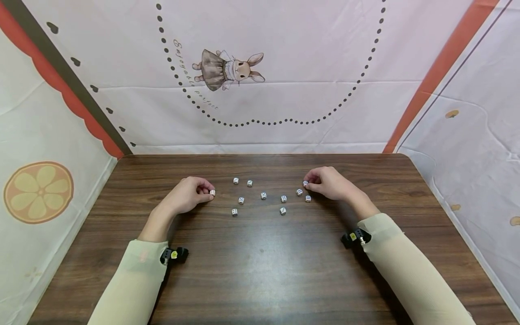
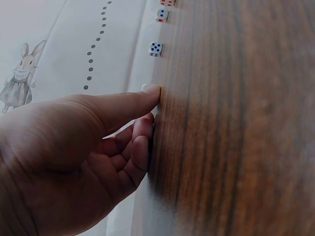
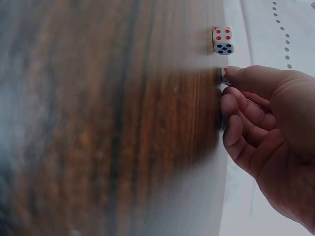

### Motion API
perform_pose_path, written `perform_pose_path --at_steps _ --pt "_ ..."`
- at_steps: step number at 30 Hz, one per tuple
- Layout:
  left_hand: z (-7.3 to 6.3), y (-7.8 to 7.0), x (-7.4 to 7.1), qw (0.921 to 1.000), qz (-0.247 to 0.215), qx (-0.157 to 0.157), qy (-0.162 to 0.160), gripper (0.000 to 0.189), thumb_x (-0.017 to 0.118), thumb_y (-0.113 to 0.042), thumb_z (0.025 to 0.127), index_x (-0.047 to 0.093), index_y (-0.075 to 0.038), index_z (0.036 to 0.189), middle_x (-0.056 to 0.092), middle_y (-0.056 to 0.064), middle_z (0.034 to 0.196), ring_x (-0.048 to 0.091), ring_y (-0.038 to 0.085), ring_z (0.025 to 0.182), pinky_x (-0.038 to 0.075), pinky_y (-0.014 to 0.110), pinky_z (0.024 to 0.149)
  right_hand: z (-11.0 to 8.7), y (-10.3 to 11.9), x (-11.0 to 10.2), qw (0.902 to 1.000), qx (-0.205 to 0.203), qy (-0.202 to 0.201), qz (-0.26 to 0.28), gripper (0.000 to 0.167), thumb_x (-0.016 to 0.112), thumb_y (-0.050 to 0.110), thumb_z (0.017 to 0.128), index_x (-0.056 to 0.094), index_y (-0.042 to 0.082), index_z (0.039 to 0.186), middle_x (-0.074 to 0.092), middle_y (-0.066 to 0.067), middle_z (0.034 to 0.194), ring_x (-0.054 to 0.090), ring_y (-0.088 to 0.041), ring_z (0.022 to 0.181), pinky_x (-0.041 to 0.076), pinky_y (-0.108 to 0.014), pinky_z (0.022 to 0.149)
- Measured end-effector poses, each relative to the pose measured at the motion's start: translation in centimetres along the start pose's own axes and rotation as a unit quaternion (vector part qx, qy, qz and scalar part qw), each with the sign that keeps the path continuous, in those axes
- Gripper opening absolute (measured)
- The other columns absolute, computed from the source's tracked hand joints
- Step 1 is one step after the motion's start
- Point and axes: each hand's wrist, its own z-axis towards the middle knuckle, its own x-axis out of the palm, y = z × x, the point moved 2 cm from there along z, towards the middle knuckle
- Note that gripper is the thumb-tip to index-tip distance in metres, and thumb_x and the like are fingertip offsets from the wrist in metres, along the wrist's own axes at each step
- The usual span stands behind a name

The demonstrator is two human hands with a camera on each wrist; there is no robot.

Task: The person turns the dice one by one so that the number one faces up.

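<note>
My left hand point(image 1: 189, 194) pinches a white die point(image 1: 212, 192) between thumb and fingers at the left of a loose spread of dice. In the left wrist view the thumb covers most of that die point(image 2: 148, 88). At the right of the spread my right hand point(image 1: 327, 182) pinches another die point(image 1: 306, 183); its thumb partly hides it in the right wrist view. Two dice lie close by the right hand, one point(image 1: 299, 192) just left of the fingertips and one point(image 1: 308, 198) nearer the front. Nearest the left hand are a die point(image 1: 241, 200) and another point(image 1: 234, 212).
Between the hands lie more dice, among them one in the middle point(image 1: 263, 196) and one nearer the front point(image 1: 282, 211). They rest on a brown wooden table point(image 1: 260, 271). A printed cloth point(image 1: 308, 104) hangs behind the table and along both sides.
</note>
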Motion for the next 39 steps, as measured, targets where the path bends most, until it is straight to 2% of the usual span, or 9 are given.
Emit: perform_pose_path --at_steps 8,15,22,39 --pt "-0.04 -0.04 0.14 1.0 -0.001 0.003 0.004 0.009 0.08 -0.012 0.096 0.077 -0.008 0.102 0.067 0.002 0.087 0.06 0.018 0.083 0.048 0.033 0.077 -0.11 -0.12 0.12 1.0 -0.004 0.003 0.002 0.015 0.078 0.007 0.095 0.076 0.004 0.109 0.07 0.001 0.087 0.065 -0.016 0.083 0.052 -0.036 0.077" --pt "0.0 0.1 0.25 1.0 0.001 0.005 0.004 0.008 0.08 -0.012 0.095 0.077 -0.008 0.101 0.067 0.001 0.087 0.06 0.017 0.082 0.048 0.033 0.077 0.13 0.21 0.22 0.9995 -0.026 0.008 -0.014 0.022 0.078 0.008 0.094 0.076 0.003 0.115 0.067 0.001 0.086 0.061 -0.016 0.08 0.05 -0.037 0.075" --pt "-0.04 0.0 0.21 1.0 0.0 0.002 0.006 0.007 0.08 -0.012 0.095 0.077 -0.009 0.101 0.067 0.0 0.086 0.06 0.017 0.082 0.049 0.035 0.077 0.36 0.5 0.3 0.9991 -0.03 0.022 -0.021 0.013 0.076 0.007 0.096 0.076 0.004 0.109 0.066 0.003 0.083 0.06 -0.014 0.078 0.05 -0.037 0.073" --pt "-0.06 -0.16 -0.06 1.0 0.0 0.0 0.002 0.008 0.08 -0.013 0.096 0.077 -0.008 0.101 0.067 0.001 0.087 0.06 0.017 0.083 0.048 0.033 0.078 -0.37 0.21 -0.28 0.9996 -0.026 -0.001 0.011 0.007 0.077 0.007 0.096 0.075 0.007 0.103 0.069 0.002 0.087 0.064 -0.017 0.084 0.052 -0.039 0.078"
